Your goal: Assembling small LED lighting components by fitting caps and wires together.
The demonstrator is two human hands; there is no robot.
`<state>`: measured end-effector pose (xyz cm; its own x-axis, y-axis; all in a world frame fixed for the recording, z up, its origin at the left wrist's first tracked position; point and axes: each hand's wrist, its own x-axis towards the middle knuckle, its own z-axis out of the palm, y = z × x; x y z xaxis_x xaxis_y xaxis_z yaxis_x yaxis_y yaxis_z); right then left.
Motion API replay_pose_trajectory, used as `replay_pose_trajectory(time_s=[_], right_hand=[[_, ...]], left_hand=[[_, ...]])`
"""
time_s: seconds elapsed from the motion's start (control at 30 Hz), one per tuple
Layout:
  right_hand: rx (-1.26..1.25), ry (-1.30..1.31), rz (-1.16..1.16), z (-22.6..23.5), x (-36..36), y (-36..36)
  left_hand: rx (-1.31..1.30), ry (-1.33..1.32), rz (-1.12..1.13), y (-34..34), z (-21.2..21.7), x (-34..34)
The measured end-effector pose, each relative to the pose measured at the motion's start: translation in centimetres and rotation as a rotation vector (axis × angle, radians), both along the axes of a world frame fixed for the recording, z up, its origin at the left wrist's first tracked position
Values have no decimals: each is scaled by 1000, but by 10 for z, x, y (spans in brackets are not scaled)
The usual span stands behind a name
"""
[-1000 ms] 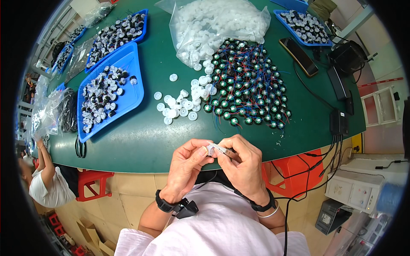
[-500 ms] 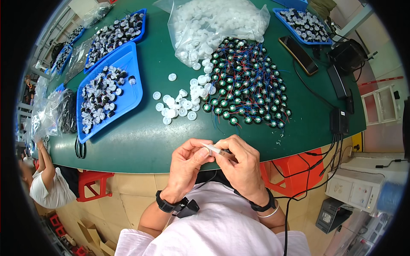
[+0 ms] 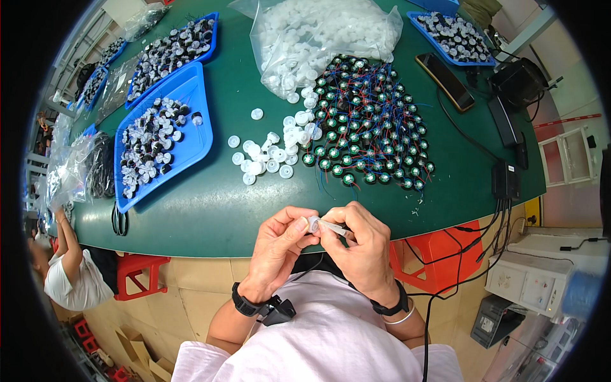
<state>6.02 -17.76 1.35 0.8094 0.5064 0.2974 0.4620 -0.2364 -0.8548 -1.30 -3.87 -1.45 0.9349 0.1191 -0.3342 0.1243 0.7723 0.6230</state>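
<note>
Just over the table's near edge, my left hand [image 3: 280, 245] pinches a small white plastic cap [image 3: 314, 223] between thumb and fingers. My right hand [image 3: 358, 245] is closed around a small knife-like tool with a pale, flat, pointed blade [image 3: 332, 226]. Its tip is at the cap's side; whether it touches cannot be made out. Its handle is mostly hidden in my fingers. Ahead of my hands lies a loose group of similar white caps [image 3: 272, 167]. To their right, several round black parts with green tops [image 3: 369, 127] are packed together, with red and blue wires among them.
A clear bag [image 3: 324, 38] of white caps lies at the back. Blue trays [image 3: 197, 143] of assembled parts stand left, another tray [image 3: 455, 62] back right. A phone [image 3: 444, 81], a black box [image 3: 505, 181] and cables lie right. Another person [image 3: 73, 277] sits at far left.
The blade has swung from lying over the cap to its right side, pointing at it. The cap is turned and shows more. Both hands stay in nearly the same place.
</note>
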Motion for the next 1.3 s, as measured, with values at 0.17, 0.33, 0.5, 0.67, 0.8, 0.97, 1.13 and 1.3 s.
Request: replay_pose_trajectory(time_s=[0.17, 0.33, 0.5, 0.67, 0.8, 0.97, 1.13, 1.3], right_hand=[[-23, -50, -2, -1, 0, 1], [107, 215, 8, -10, 1, 0], [129, 398, 45, -11, 3, -6], [43, 168, 64, -2, 2, -5], [104, 239, 87, -6, 2, -6], [280, 580, 198, -15, 3, -12], [341, 699, 205, -8, 4, -14], [329, 751, 227, -6, 6, -17]], left_hand=[[4, -8, 9, -2, -1, 0], [65, -16, 16, 0, 1, 0], [346, -18, -27, 5, 16, 2], [439, 0, -117, 7, 22, 6], [437, 8, -133, 9, 23, 7], [469, 3, -127, 5, 29, 5], [478, -10, -107, 3, 27, 4], [607, -39, -63, -2, 27, 1]])
